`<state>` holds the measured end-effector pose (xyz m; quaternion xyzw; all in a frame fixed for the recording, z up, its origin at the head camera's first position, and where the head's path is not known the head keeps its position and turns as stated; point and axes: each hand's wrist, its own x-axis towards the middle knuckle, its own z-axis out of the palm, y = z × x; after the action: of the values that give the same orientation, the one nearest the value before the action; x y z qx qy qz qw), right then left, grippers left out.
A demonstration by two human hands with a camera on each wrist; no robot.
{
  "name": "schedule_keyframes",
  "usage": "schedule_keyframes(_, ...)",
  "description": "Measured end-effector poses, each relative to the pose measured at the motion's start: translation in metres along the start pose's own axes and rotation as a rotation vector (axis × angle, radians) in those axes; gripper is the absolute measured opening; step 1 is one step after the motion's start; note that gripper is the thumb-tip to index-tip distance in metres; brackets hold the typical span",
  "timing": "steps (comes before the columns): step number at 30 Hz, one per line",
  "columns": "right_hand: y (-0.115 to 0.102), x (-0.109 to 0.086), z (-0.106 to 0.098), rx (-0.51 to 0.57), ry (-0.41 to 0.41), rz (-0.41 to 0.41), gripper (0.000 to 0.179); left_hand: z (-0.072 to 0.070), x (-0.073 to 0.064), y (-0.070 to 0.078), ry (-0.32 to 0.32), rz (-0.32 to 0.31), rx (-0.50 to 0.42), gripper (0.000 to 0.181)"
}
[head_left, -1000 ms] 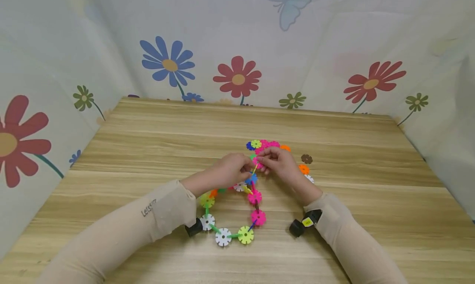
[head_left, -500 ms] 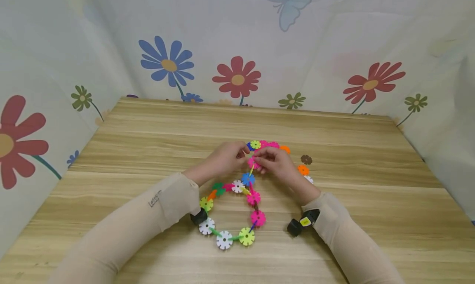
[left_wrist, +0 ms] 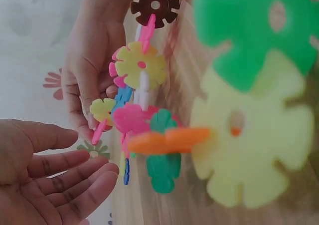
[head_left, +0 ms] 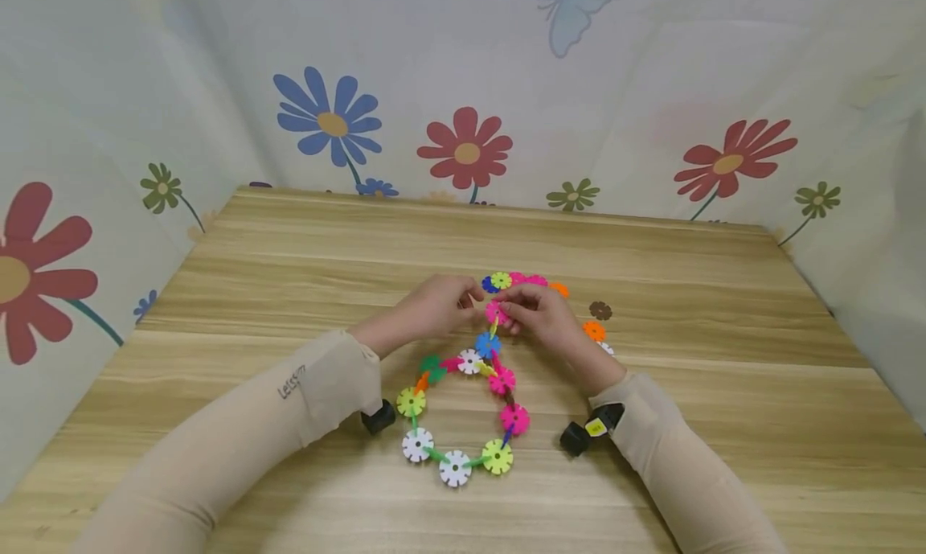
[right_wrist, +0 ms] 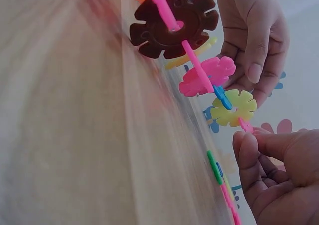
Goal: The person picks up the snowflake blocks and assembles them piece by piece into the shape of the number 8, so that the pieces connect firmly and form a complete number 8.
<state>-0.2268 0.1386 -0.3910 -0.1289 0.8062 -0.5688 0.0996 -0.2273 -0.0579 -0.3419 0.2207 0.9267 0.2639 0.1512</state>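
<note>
A chain of slotted plastic snowflake discs forms a loop on the table, with white [head_left: 455, 469], lime [head_left: 497, 457] and pink discs [head_left: 515, 419] joined edge to edge. From its far corner a blue disc [head_left: 488, 345] and a lime disc [right_wrist: 234, 108] lead up to an end pink disc [head_left: 496, 312]. My right hand [head_left: 538, 317] pinches that pink disc between thumb and fingertips. Just left of it, my left hand [head_left: 437, 305] hovers with relaxed fingers and nothing in them. In the left wrist view the left hand's fingers [left_wrist: 65, 185] are spread beside the chain's end.
Behind the hands lie loose discs: dark blue [head_left: 489, 285], lime [head_left: 501, 281], several pink and an orange one. Off to the right are a brown disc [head_left: 600, 310], an orange disc [head_left: 594, 331] and a partly hidden white disc. A flowered cloth [head_left: 615, 96] hangs behind the wooden table [head_left: 347, 240].
My left hand has let go near the blue disc and drawn up and left. The loop's near side has swung a little right. My right hand keeps its pinch on the pink disc.
</note>
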Motion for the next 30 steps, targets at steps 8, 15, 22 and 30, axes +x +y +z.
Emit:
schedule_keyframes(8,0.002,-0.001,0.001,-0.003,-0.027,-0.045,0.021,0.009,0.007,-0.010,0.003,-0.029,-0.177,0.019)
schedule_keyframes(15,0.001,-0.001,0.004,-0.014,-0.027,-0.018,0.019,0.022,0.012,-0.015,0.022,-0.036,-0.409,0.013)
schedule_keyframes(22,0.000,0.000,0.003,-0.044,-0.021,0.020,0.018,0.033,0.013,-0.024,0.041,-0.080,-0.613,0.012)
schedule_keyframes(30,-0.005,0.007,-0.010,-0.482,0.039,-0.026,0.018,0.038,0.009,-0.030,0.069,-0.102,-0.698,0.011)
